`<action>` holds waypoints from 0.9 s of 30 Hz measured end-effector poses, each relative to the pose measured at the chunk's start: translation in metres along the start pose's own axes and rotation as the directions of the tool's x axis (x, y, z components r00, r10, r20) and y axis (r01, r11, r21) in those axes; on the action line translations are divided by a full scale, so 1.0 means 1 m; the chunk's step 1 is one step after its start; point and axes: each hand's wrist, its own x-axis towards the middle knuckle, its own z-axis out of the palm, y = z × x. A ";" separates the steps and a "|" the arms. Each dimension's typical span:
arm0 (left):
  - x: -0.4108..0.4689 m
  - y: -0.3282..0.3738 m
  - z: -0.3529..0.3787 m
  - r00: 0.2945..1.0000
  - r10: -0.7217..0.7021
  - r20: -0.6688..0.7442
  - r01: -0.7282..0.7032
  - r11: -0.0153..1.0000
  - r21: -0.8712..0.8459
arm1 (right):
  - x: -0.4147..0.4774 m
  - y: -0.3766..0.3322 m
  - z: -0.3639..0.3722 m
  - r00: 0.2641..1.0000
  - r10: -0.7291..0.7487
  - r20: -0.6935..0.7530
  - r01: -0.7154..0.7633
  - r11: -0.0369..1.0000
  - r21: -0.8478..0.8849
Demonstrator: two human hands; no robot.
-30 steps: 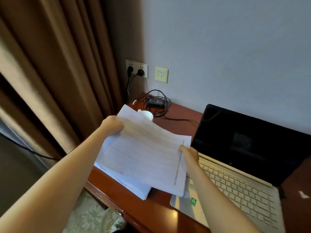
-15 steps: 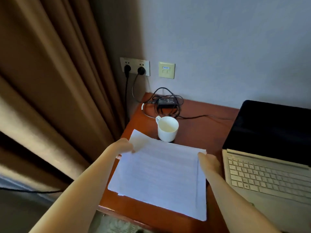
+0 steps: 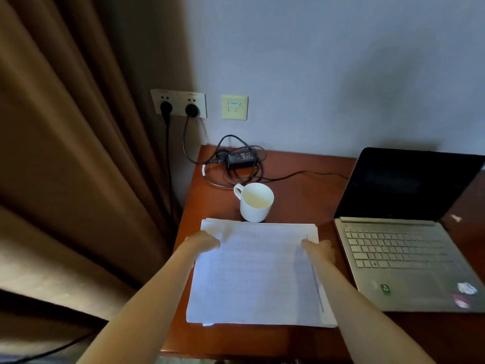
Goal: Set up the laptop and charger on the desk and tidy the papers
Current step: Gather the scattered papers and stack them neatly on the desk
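A stack of white papers (image 3: pixel 257 274) lies flat on the wooden desk (image 3: pixel 296 203), near its left front corner. My left hand (image 3: pixel 204 242) grips the stack's left edge near the far corner. My right hand (image 3: pixel 319 250) grips its right edge, with a thin pen-like strip running along that side. The open laptop (image 3: pixel 401 256) sits to the right with a dark screen. The black charger brick (image 3: pixel 241 156) lies at the desk's back left among coiled cable, one lead running to the laptop.
A white cup (image 3: pixel 256 202) stands just behind the papers. Two plugs sit in the wall socket (image 3: pixel 179 103) above the desk corner. A brown curtain (image 3: pixel 78 153) hangs close along the desk's left side. The desk's front edge is just below the papers.
The stack was held tilted in the air a second ago; both hands lowered it, and it now lies flat and squared on the desk in front of the cup.
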 end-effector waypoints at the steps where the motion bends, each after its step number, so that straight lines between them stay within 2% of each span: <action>1: -0.002 0.002 0.004 1.000 -0.009 -0.008 0.009 1.000 0.010 | -0.001 0.001 0.001 1.000 0.018 0.019 -0.018 1.000 0.020; 7: 0.010 0.002 0.019 0.990 -0.130 -0.064 0.119 0.981 -0.152 | -0.002 0.006 -0.013 0.991 0.042 0.125 -0.058 0.990 0.130; 11: 0.014 -0.008 0.015 0.980 -0.145 -0.134 0.101 0.953 -0.286 | -0.003 0.013 -0.016 0.976 0.063 0.207 -0.092 0.987 0.134; 15: 0.015 -0.016 0.012 0.985 -0.119 -0.128 0.066 0.932 -0.356 | -0.011 0.018 -0.002 0.988 0.059 0.140 -0.067 0.996 0.055; 18: 0.014 -0.021 0.013 0.988 -0.093 -0.125 0.042 0.931 -0.363 | -0.011 0.020 0.000 0.991 0.028 0.134 -0.051 0.983 0.176; 23: 0.021 -0.026 0.014 0.989 -0.071 -0.134 0.018 0.934 -0.357 | -0.013 0.035 -0.010 0.967 0.007 0.254 -0.112 0.908 0.403; 25: 0.025 -0.034 0.016 0.992 -0.055 -0.115 0.001 0.905 -0.426 | -0.018 0.040 -0.017 0.956 -0.076 0.282 -0.064 0.887 0.457; 27: 0.030 -0.044 0.016 0.998 0.007 -0.064 -0.041 0.832 -0.553 | -0.025 0.038 -0.029 0.927 -0.183 0.326 -0.029 0.835 0.549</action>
